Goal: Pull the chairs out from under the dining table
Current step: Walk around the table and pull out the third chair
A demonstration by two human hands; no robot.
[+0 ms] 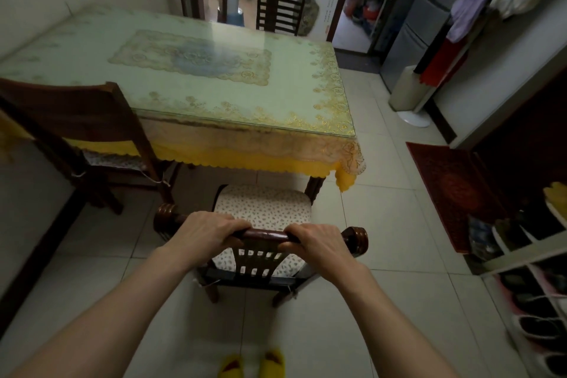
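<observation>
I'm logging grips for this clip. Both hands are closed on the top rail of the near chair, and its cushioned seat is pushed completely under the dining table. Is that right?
Not quite. The head view shows the left hand and right hand closed on the top rail of the near chair, but its cushioned seat is mostly out from under the dining table, clear of the yellow cloth edge.

The near chair (pixel 260 236) is dark wood with a glossy varnished top rail, and its seat cushion (pixel 264 205) is matt printed cloth. The table (pixel 190 77) carries a smooth, reflective clear sheet over a lacy gold-patterned cloth with a yellow scalloped hem. The floor (pixel 383 224) is pale, smooth tile with a faint sheen.
</observation>
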